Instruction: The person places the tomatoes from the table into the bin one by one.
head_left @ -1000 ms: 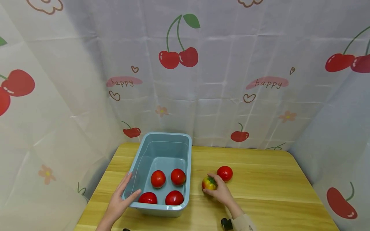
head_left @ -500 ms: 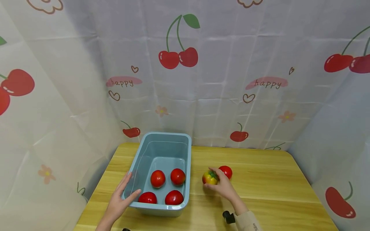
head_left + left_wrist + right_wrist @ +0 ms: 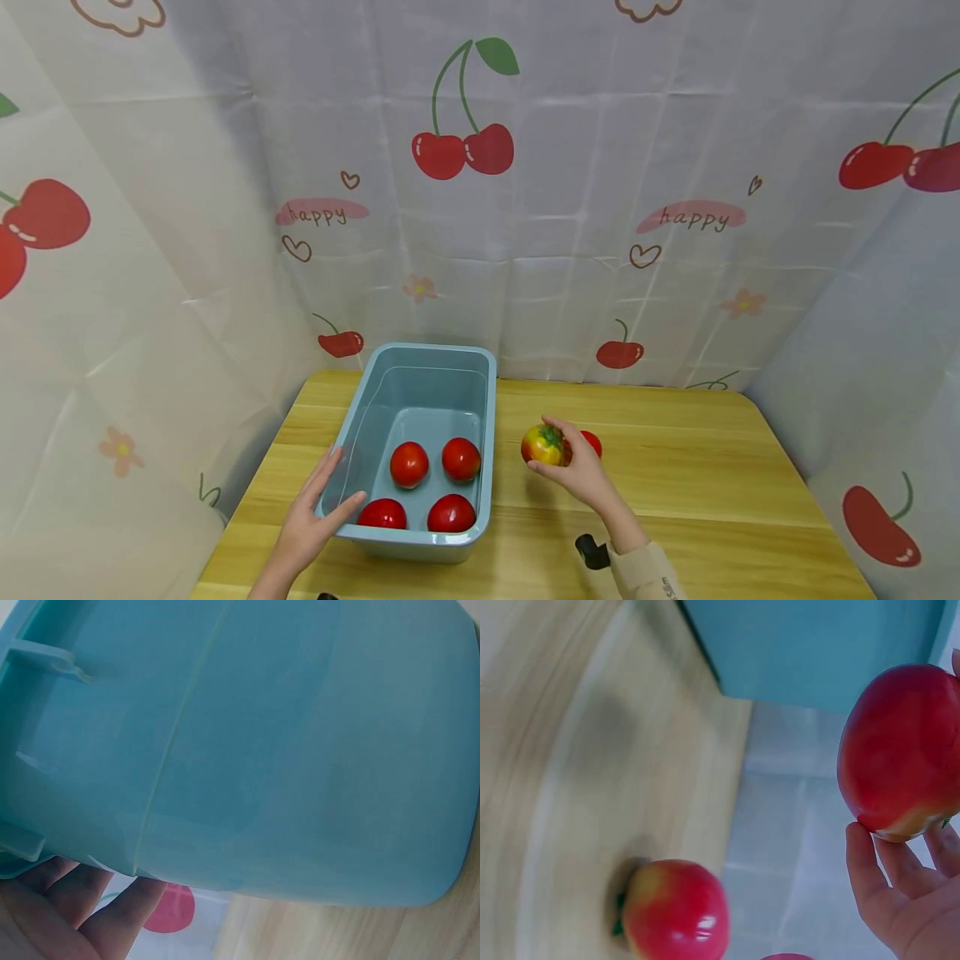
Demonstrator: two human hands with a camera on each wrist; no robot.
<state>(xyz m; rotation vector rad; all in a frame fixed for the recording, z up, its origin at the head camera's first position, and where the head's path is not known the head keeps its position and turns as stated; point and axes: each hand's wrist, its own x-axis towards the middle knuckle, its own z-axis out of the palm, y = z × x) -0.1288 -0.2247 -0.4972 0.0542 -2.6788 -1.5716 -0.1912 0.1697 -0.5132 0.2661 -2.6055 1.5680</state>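
In the head view, my right hand (image 3: 587, 477) holds a tomato (image 3: 540, 447) between thumb and fingers, just above the table. It is red and yellow with a green leafy top; the right wrist view shows the red side of this tomato (image 3: 900, 746) above the fingers. Behind that hand another red tomato (image 3: 594, 440) lies on the table, partly hidden. My left hand (image 3: 303, 532) grips the near left corner of a blue-grey plastic bin (image 3: 491, 442), thumb over the rim and fingers along the outer side. Several red tomatoes (image 3: 408, 465) lie inside the bin's near half.
The wooden table (image 3: 697, 467) stretches to the right of the bin. A white curtain (image 3: 555, 217) printed with cherries hangs right behind the table and along both sides. A black wrist camera (image 3: 592, 552) sits by the right sleeve (image 3: 647, 573).
The held tomato has risen off the table and shifted slightly away from me with the right hand, which now covers part of the other tomato. The left hand and bin have stayed put.
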